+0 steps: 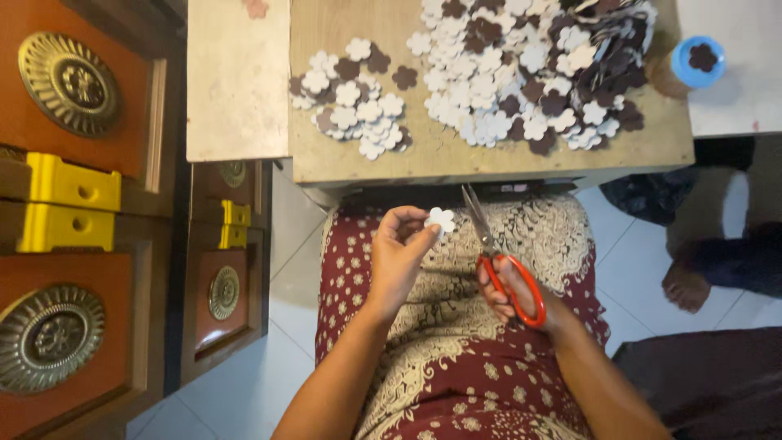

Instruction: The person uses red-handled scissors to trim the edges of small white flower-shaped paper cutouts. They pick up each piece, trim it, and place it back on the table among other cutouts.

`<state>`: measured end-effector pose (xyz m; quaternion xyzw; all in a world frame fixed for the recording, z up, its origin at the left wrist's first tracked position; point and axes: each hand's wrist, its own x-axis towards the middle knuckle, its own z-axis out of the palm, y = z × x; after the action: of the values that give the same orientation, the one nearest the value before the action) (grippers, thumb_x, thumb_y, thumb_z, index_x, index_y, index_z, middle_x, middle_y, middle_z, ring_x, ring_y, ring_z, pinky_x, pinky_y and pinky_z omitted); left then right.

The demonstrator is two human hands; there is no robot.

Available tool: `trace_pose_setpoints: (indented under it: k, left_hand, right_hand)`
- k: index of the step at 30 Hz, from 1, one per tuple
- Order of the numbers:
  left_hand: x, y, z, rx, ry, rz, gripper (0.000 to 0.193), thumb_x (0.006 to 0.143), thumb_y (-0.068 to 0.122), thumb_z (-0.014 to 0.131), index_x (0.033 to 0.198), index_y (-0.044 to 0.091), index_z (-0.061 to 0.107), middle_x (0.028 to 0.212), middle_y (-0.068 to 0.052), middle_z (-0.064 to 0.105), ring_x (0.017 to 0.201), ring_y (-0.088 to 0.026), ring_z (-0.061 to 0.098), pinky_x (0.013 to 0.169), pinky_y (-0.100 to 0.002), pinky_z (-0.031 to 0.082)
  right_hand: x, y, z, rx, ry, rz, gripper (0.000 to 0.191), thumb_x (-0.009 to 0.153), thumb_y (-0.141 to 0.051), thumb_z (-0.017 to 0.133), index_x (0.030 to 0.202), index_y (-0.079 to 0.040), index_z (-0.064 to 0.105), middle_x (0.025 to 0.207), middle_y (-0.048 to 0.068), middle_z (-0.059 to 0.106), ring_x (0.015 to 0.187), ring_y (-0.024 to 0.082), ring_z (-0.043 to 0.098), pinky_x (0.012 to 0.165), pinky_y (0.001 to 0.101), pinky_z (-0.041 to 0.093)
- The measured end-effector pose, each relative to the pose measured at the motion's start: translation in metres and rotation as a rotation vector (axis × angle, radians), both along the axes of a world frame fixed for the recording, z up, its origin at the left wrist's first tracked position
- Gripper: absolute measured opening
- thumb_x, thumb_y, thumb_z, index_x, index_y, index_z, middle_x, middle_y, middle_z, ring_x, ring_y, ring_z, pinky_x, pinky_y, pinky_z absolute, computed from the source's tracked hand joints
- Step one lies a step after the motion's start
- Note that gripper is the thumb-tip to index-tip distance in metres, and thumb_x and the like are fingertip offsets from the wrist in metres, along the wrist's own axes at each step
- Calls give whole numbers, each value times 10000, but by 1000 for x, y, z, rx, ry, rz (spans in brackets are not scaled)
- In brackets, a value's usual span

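Person trimming a flower cutout over the lap.
Left hand (399,253) is pinching a white flower cutout (441,219) at its fingertips; right hand (517,295) is gripping red-handled scissors (495,253), blades apparently nearly closed, just beside it, below the wooden board (342,155).

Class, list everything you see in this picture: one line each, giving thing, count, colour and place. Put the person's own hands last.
Flower cut-outs, small pile: many, white and brown, wooden table left.
Flower cut-outs, large pile: many, white and brown, table right.
Wooden table: one, tan, ahead of the lap.
Blue-lidded container: one, a brown flower on its lid, upper right.
Yellow blocks: two, far left.
Another person's foot: one, right, on the floor.
Single flower: one, white, pinched in left hand.
Scissors: one, red handles, in right hand.
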<state>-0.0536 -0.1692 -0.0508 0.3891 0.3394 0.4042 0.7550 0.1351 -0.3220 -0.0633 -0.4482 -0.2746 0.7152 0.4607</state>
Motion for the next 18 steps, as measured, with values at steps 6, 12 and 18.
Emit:
trace_pose_setpoints:
  k: [6, 12, 18]
  left_hand:
    - [13, 16, 18, 17, 157, -97, 257, 940, 28, 725, 1189, -37, 740, 1018, -81, 757, 826, -62, 635, 717, -197, 505]
    - [64, 45, 51, 232, 89, -95, 325, 937, 64, 723, 1251, -16, 697, 1136, -64, 752, 1005, -109, 708, 868, -222, 572]
    - [122, 95, 48, 475, 293, -31, 414, 943, 144, 739, 1328, 10, 664, 1186, -179, 737, 1014, -198, 710, 842, -293, 570]
  right_hand:
    - [1, 2, 0, -99, 47, -19, 676, 961, -710, 313, 1003, -62, 500, 622, -30, 392, 433, 87, 387, 411, 286, 417]
    - [3, 0, -8, -107, 159, -57, 668, 965, -724, 324, 1005, -78, 489, 609, -29, 361, 418, 90, 345, 396, 293, 367]
    - [7, -1, -13, -150, 103, -65, 690, 935, -735, 284, 994, -82, 496, 608, -33, 364, 412, 99, 358, 382, 293, 366]
